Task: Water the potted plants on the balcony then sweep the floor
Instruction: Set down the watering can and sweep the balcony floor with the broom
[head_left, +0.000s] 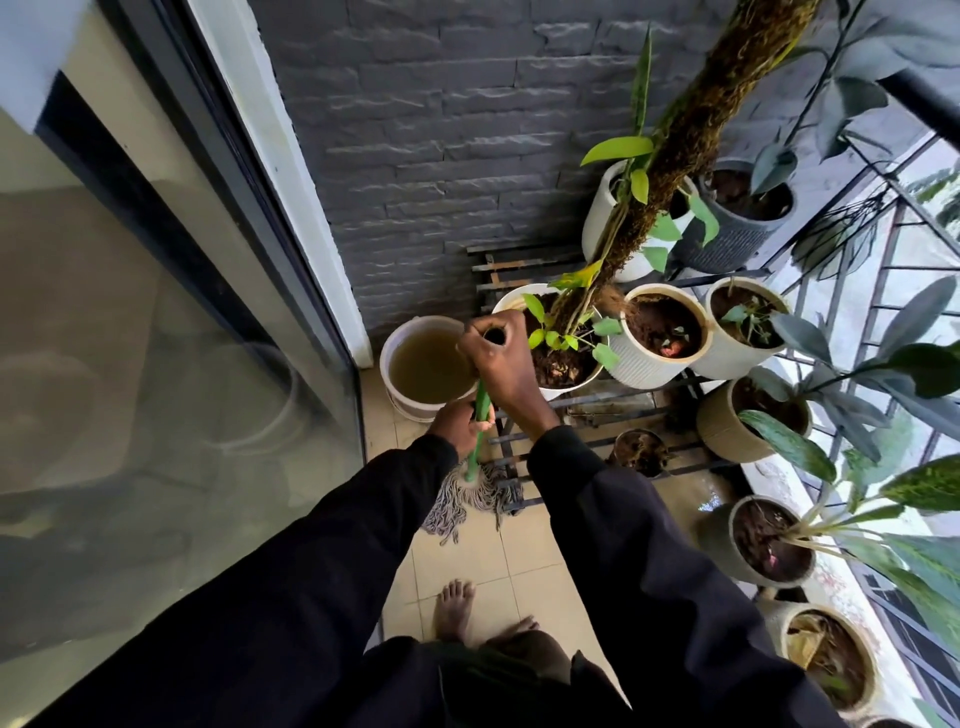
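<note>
The right hand (496, 353) is clenched round the top end of the green mop handle (480, 410), with the handle's dark end showing inside the curled fingers. The left hand (457, 427) grasps the same handle lower down, just above the mop head (467, 501). The grey string mop head rests on the beige tiled floor (467, 561), at the near edge of a black metal rack (597, 447). A white bucket (387, 358) of murky brown water stands on the floor just beyond the hands, in the corner between the sliding glass door (156, 364) and the dark stone wall (441, 130). The potted plants (641, 371) stand on the rack and along the railing (857, 291) to the right; one holds a moss pole (691, 130). Bare feet (454, 608) stand on the tiles.
</note>
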